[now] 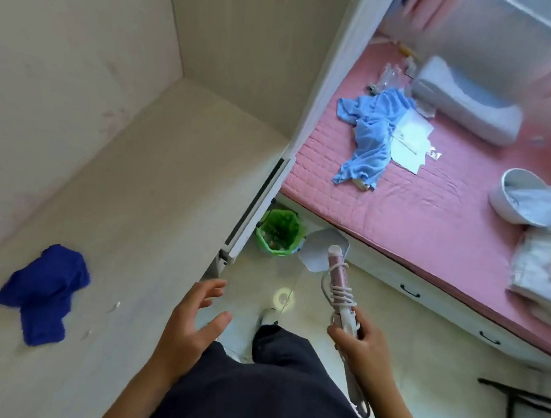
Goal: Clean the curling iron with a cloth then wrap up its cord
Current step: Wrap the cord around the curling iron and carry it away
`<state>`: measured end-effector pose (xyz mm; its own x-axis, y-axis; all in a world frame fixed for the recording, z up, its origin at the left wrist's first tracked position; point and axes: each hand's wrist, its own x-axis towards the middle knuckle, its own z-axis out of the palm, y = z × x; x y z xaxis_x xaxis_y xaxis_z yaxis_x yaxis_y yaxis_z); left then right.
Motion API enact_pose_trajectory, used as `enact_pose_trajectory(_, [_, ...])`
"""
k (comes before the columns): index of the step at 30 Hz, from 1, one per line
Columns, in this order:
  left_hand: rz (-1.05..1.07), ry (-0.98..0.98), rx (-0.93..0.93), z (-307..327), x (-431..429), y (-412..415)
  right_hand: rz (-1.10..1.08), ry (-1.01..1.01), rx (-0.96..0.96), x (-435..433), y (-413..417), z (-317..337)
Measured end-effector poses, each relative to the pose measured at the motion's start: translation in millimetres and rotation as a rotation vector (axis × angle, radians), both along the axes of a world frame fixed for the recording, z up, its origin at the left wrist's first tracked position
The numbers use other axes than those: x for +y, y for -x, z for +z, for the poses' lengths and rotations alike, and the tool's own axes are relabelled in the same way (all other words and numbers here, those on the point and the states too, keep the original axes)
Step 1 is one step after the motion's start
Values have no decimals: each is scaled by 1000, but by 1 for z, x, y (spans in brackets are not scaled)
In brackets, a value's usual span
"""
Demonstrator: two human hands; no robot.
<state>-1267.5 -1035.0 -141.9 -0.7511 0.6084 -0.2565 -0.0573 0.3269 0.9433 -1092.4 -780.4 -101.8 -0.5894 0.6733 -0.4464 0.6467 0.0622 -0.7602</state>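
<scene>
Right hand point(362, 344) gripping curling iron point(338, 270), long axis running near-to-far, cord point(341, 295) coiling round barrel. Left hand point(189, 324) hovering empty, fingers spread, nearer table point(156, 199); cloth point(43, 289) lying there, well left.

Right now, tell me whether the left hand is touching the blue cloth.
Apart. The head view shows a wide stretch of bare desk between the open left hand and the blue cloth.

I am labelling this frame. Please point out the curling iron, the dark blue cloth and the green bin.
curling iron point(337, 260): head view, pink barrel.
dark blue cloth point(43, 292): head view, crumpled middle.
green bin point(262, 238): head view, rim.
</scene>
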Motion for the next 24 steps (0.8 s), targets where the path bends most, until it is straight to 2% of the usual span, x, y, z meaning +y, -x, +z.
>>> enact_pose_trajectory(5, [-171,12,38,2,54,17,-219,70,71,17,-32,-8])
enact_pose_trajectory(10, [-344,25,52,3,148,14,-389,96,189,62,-65,-11])
enact_pose_trajectory(18, [-609,-6,111,29,319,-45,-698,55,224,157,-159,-22])
enact_pose_trajectory(24, [-841,-10,146,38,420,-88,-906,37,309,193,-209,-24])
